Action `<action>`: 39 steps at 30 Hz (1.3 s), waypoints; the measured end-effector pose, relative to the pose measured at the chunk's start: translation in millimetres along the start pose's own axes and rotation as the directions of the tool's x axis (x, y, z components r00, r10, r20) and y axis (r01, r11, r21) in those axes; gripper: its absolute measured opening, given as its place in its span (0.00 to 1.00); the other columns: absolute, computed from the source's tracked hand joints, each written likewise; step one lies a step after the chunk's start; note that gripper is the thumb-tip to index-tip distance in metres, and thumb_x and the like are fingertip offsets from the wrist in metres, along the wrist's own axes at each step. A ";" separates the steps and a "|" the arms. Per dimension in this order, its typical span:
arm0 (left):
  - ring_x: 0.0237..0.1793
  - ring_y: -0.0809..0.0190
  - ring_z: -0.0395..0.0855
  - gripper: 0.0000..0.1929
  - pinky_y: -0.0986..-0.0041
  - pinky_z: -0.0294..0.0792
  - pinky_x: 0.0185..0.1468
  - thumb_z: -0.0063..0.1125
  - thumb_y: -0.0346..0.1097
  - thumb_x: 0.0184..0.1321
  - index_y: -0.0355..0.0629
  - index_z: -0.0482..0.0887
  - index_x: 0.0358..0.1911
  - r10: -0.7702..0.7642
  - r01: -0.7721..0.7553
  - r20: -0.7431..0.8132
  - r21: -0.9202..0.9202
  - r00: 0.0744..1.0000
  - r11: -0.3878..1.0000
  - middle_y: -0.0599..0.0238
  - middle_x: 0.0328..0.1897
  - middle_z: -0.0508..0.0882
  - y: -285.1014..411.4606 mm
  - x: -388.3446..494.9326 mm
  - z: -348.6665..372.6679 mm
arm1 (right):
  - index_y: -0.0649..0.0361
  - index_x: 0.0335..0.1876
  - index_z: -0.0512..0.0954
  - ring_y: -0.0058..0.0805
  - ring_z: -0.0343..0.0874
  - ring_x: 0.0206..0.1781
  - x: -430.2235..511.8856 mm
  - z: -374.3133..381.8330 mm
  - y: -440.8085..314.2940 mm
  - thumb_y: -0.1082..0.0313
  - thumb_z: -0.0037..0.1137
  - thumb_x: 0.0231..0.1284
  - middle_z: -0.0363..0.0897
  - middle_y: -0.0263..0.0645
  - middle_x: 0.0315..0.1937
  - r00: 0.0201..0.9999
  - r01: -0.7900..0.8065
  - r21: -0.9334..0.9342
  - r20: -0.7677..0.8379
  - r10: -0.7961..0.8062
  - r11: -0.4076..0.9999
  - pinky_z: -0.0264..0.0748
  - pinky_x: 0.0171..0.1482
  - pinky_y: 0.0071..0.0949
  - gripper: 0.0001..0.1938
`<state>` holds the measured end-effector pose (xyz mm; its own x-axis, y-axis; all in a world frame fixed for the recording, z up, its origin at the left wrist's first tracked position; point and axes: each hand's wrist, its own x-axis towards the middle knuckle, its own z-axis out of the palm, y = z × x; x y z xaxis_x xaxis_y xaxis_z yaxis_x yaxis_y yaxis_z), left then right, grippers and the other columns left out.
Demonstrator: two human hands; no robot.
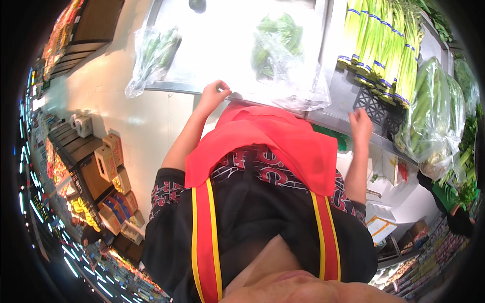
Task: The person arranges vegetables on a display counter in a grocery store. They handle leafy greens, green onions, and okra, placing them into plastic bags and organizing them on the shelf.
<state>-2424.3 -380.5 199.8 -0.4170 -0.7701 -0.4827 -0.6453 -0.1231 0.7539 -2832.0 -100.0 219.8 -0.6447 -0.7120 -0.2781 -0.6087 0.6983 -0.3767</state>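
Observation:
My left hand (216, 96) is over the front edge of a white display counter (212, 49), its fingers curled in and no object visible in them. Further right, my right hand (360, 123) hovers near the metal rim beside a black plastic crate (369, 104). Its fingers are bent and slightly blurred; whether they hold anything is hidden. Between the hands, a clear plastic bag of leafy greens (278, 47) lies on the counter. Left of my left hand, another bag of green vegetables (155, 49) overhangs the counter's corner. Bundled green stalks with blue bands (375, 49) lie beyond my right hand.
A large bagged bundle of greens (432, 121) lies at the right edge of the display. A dark green vegetable (197, 5) is at the far side. Cardboard boxes (110, 159) stand by a wooden fruit stand on the left. White foam boxes (380, 223) are at lower right.

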 end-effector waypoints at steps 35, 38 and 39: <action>0.21 0.68 0.78 0.15 0.75 0.64 0.20 0.67 0.29 0.51 0.32 0.75 0.40 -0.134 0.124 -0.012 -0.300 0.991 0.946 0.61 0.25 0.81 65.4 239.2 33.6 | 0.64 0.38 0.76 0.25 0.71 0.34 -62.2 -24.0 -184.3 0.66 0.64 0.55 0.72 0.33 0.30 0.921 -0.199 0.980 0.183 -0.345 -0.011 0.66 0.40 0.23 0.11; 0.19 0.73 0.70 0.08 0.79 0.60 0.22 0.65 0.33 0.54 0.38 0.79 0.30 0.032 0.006 0.071 -0.480 0.997 0.877 0.70 0.19 0.76 97.8 221.9 19.0 | 0.65 0.43 0.76 0.23 0.72 0.36 -50.7 -13.2 -170.0 0.67 0.61 0.58 0.75 0.34 0.32 0.936 -0.222 0.973 0.231 -0.267 0.064 0.67 0.43 0.21 0.12; 0.18 0.74 0.68 0.08 0.80 0.58 0.22 0.65 0.34 0.55 0.39 0.79 0.29 0.052 0.014 0.109 -0.534 0.993 0.845 0.71 0.18 0.74 113.6 210.3 10.9 | 0.65 0.44 0.76 0.23 0.72 0.36 -44.9 -9.1 -165.4 0.67 0.60 0.59 0.76 0.34 0.33 0.941 -0.218 0.973 0.230 -0.248 0.074 0.67 0.43 0.21 0.12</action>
<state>-2592.3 -549.6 179.1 -0.5173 -0.7029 -0.4882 -0.2095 -0.4490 0.8686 -2706.6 -182.8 302.7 -0.3493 -0.8605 -0.3709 0.5455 0.1351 -0.8271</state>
